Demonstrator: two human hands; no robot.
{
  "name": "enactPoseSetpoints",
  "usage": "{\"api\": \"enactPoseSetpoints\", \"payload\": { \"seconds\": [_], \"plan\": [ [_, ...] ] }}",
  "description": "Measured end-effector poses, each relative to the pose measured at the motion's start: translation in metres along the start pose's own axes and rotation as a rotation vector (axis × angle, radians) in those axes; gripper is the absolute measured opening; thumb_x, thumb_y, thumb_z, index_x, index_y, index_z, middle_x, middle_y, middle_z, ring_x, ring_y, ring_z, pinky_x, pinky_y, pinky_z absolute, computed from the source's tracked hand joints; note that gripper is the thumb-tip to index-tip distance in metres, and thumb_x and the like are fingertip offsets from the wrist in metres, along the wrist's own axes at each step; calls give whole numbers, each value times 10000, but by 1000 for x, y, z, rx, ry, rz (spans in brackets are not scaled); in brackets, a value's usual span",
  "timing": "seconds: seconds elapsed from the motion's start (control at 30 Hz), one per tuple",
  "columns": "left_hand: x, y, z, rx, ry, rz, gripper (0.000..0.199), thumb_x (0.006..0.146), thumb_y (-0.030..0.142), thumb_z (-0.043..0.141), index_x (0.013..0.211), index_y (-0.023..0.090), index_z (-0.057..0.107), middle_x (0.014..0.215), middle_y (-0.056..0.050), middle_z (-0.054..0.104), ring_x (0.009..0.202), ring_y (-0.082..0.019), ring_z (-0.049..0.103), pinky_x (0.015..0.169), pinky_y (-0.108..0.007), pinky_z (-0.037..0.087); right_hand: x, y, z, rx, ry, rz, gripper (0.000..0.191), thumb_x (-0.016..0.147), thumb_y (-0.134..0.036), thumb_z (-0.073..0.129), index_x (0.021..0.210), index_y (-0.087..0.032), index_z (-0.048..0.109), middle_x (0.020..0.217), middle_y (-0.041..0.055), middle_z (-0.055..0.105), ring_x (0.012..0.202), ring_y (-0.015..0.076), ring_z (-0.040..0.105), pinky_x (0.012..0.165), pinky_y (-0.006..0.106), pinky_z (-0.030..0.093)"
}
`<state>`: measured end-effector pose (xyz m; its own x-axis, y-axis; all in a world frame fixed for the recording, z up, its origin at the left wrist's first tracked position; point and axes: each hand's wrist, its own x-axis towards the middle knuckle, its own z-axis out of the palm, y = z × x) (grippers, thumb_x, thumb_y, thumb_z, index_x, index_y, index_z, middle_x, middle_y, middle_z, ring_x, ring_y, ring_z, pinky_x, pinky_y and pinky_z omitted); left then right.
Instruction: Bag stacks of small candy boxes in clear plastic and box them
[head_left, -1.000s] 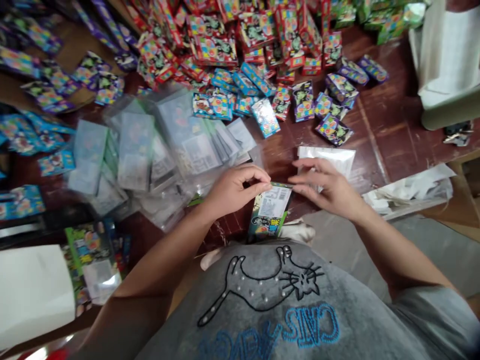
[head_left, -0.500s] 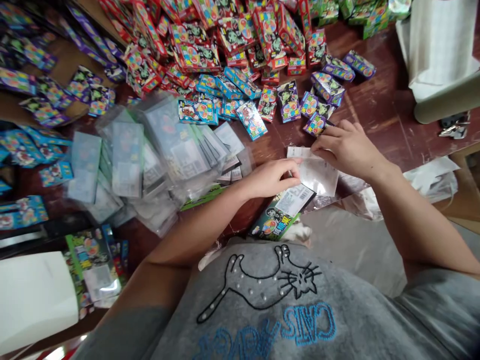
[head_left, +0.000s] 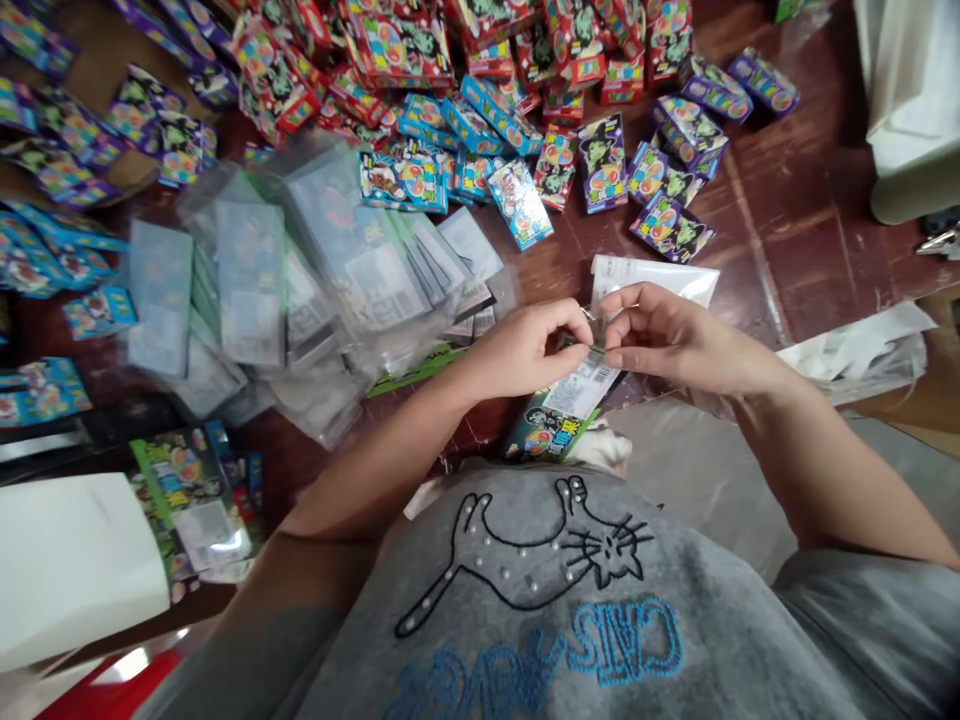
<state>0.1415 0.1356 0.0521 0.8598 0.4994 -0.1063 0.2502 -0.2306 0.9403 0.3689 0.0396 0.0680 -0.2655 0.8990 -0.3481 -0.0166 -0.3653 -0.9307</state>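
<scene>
A flat green-and-black printed pack [head_left: 551, 425] with a white barcode label lies at the table's front edge, against the grey shirt. My left hand [head_left: 536, 345] is closed, thumb and fingers pinching at the pack's upper end, where clear plastic shows. Facing it, my right hand [head_left: 667, 335] has its fingertips pinched on the same spot, almost touching the left ones. Just behind the fingers lies a clear plastic bag [head_left: 667, 278] with a whitish top. The fingers partly hide what they grip; it looks like the edge of a clear bag.
Filled clear bags [head_left: 360, 260] are piled to the left. Small red boxes [head_left: 401, 40], blue boxes [head_left: 405, 180] and purple boxes [head_left: 671, 228] spread across the back. A white sheet [head_left: 75, 570] lies at lower left, and a rolled tube [head_left: 911, 195] is at far right.
My right hand has come away from near a small purple box and moved left to meet my left hand at the pack's upper end. The camera view has shifted slightly.
</scene>
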Motion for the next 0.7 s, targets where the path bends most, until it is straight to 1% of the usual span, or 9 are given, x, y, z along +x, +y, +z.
{"api": "enactPoseSetpoints", "payload": {
  "seconds": [0.07,0.17,0.27,0.33,0.43,0.5,0.57,0.63,0.7],
  "plan": [
    [-4,-1,-1,1,14,-10,61,930,191,649,977,193,689,869,-6,734,683,-114,595,638,-263,425,3,5,5,-84,41,-58,651,896,-448,872,1404,-255,513,914,-20,667,795,147,639,745,323,544],
    [-10,-3,-4,13,39,-20,83,930,202,648,996,192,697,918,-26,750,759,-136,646,682,-278,463,-1,6,15,-399,182,-218,814,936,-418,827,1612,-280,396,1007,20,680,882,204,638,840,404,555],
    [-16,-2,-7,-1,62,-30,84,910,190,663,990,195,687,946,-34,756,841,-156,685,744,-292,504,-7,5,30,-795,314,-348,788,1013,-380,719,1699,-301,340,1091,64,744,965,276,634,967,521,513],
    [-21,-1,-6,-24,79,-37,106,883,208,720,978,199,673,945,-31,752,852,-162,687,756,-295,517,-9,6,41,-959,355,-379,755,1064,-342,629,1735,-298,286,1093,67,797,985,299,637,1015,563,465],
    [-30,-3,-10,-42,116,-54,253,812,285,851,938,207,646,884,-7,714,795,-155,651,711,-291,510,-3,8,55,-999,354,-411,800,1087,-324,571,1780,-300,172,1098,64,830,1003,313,653,1047,588,437],
    [-41,-9,-21,-56,173,-62,298,800,316,883,918,211,630,869,4,695,785,-150,645,706,-294,520,3,10,60,-931,324,-426,830,1077,-374,590,1786,-320,162,1175,85,819,1058,336,674,1071,619,447],
    [-61,-16,-39,-86,365,-68,316,822,346,895,950,223,634,928,3,716,851,-159,683,759,-311,561,8,14,63,-796,358,-460,862,1050,-448,633,1777,-354,179,1342,120,760,1171,363,676,1113,648,467],
    [-88,-24,-57,-155,694,-60,353,856,403,908,1071,272,662,1021,18,744,940,-165,717,819,-326,598,12,23,69,-587,463,-497,902,1018,-501,670,1763,-404,169,1516,138,639,1283,362,655,1134,636,511],
    [-118,-31,-63,-239,971,-28,453,899,452,895,1269,375,645,1118,49,758,1013,-161,733,858,-327,618,15,34,80,-355,514,-481,935,996,-532,690,1746,-461,135,1586,127,547,1291,329,669,1085,587,586]
  ]
}}
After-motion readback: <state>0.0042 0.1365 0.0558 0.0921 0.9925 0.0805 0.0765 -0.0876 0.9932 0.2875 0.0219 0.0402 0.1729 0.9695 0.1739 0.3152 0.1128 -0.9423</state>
